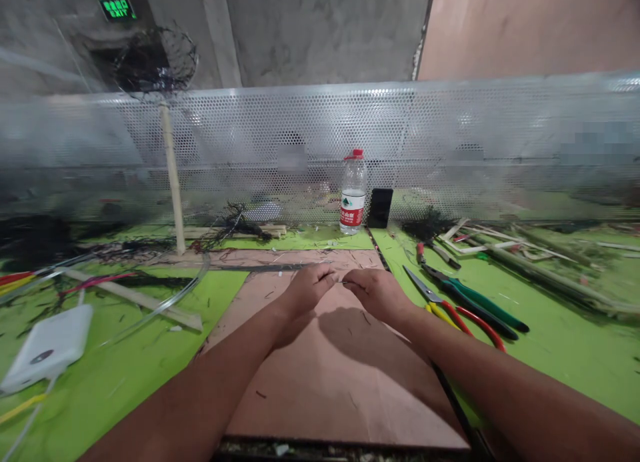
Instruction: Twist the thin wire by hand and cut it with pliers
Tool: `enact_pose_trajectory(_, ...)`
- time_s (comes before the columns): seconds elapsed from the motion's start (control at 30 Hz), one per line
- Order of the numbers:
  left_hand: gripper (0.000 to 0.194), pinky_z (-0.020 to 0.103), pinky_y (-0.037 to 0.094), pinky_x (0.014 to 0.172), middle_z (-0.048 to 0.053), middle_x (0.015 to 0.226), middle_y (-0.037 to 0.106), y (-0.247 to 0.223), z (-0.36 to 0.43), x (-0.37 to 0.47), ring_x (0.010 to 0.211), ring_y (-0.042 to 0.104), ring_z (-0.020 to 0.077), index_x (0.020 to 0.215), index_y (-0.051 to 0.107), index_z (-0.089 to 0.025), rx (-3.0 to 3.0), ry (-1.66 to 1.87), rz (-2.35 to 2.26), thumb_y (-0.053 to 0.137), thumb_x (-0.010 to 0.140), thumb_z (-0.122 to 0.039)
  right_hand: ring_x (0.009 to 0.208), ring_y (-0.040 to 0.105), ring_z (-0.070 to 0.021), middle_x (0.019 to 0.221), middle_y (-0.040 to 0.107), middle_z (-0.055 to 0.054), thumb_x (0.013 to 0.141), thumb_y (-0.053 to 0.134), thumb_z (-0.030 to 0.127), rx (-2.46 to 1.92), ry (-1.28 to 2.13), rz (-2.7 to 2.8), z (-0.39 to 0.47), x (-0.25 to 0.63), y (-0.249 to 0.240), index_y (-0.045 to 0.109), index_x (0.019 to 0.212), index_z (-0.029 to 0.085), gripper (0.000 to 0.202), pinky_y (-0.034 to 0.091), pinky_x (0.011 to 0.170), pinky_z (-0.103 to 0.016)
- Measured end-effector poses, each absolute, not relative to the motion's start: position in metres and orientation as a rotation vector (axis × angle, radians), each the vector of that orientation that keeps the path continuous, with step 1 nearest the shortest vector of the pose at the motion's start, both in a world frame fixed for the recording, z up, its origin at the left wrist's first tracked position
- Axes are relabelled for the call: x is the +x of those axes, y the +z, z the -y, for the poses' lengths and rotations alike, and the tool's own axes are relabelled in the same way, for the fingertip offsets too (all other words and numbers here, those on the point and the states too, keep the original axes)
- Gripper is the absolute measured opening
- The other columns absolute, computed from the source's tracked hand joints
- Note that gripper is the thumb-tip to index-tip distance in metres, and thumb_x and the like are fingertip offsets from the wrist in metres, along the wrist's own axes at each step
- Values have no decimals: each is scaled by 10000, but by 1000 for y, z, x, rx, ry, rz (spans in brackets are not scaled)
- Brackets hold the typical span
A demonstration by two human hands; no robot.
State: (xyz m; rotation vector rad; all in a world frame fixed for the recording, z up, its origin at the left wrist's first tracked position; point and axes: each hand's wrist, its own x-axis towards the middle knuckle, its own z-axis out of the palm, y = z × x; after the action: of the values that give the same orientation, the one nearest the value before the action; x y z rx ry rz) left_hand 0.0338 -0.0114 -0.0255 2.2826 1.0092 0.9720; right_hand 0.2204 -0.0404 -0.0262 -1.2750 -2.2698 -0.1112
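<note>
Over a light wooden board point(320, 375), my left hand point(309, 290) and my right hand point(379, 294) meet with their fingertips almost touching. Both are closed in a pinch. A short bit of thin wire point(343, 282) shows in the small gap between them; the rest of it is hidden by the fingers. Small dark clippings lie scattered on the board. To the right of my right hand are scissors point(443, 305) with red and yellow handles and pliers point(473, 299) with green and black handles.
A water bottle point(353, 199) and a dark phone point(381, 209) stand by the perforated metal screen point(280, 129). At left are an upright wooden stick point(173, 182), black wire tangles and a white power bank point(47, 345). Thin wooden strips point(545, 262) lie at far right.
</note>
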Motion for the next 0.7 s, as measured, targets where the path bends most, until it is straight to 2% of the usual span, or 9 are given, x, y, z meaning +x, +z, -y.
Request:
enact_pose_trajectory(0.17, 227, 221, 339, 535, -10, 622, 516, -25, 12, 36, 580, 441, 105, 700, 582, -141, 2098, 901, -1000, 491, 793, -328, 679, 579, -144, 727, 667, -37, 873, 456, 241, -1208, -300, 2358, 41, 220, -26, 659, 829, 205, 211, 323, 607, -240)
enact_pose_trajectory(0.23, 224, 221, 384, 571, 0, 680, 560, -25, 14, 35, 611, 485, 109, 854, 605, -147, 2049, 963, -959, 486, 808, -331, 675, 578, -144, 723, 666, -41, 877, 451, 245, -1206, -310, 2353, 43, 220, -24, 654, 832, 201, 212, 324, 606, -238)
enact_pose_trajectory(0.33, 307, 248, 451, 669, 22, 796, 612, -26, 16, 31, 710, 564, 127, 1065, 542, -166, 2083, 1149, -890, 491, 831, -358, 693, 591, -147, 756, 675, -45, 885, 444, 266, -1209, -261, 2286, 43, 221, -21, 646, 877, 200, 213, 348, 623, -233)
enact_pose_trajectory(0.47, 233, 309, 463, 786, 54, 887, 647, -29, 14, 22, 850, 589, 163, 971, 580, -177, 2469, 1422, -884, 572, 804, -338, 694, 598, -142, 773, 678, -33, 881, 452, 280, -1211, -140, 2156, 43, 223, -21, 638, 870, 200, 203, 378, 623, -223)
enact_pose_trajectory(0.7, 153, 337, 456, 865, 50, 924, 679, -29, 8, 20, 879, 597, 140, 973, 611, -189, 2948, 1581, -635, 547, 839, -223, 668, 591, -132, 771, 680, -23, 866, 468, 257, -1179, -12, 2125, 46, 221, -17, 642, 843, 204, 183, 385, 601, -219)
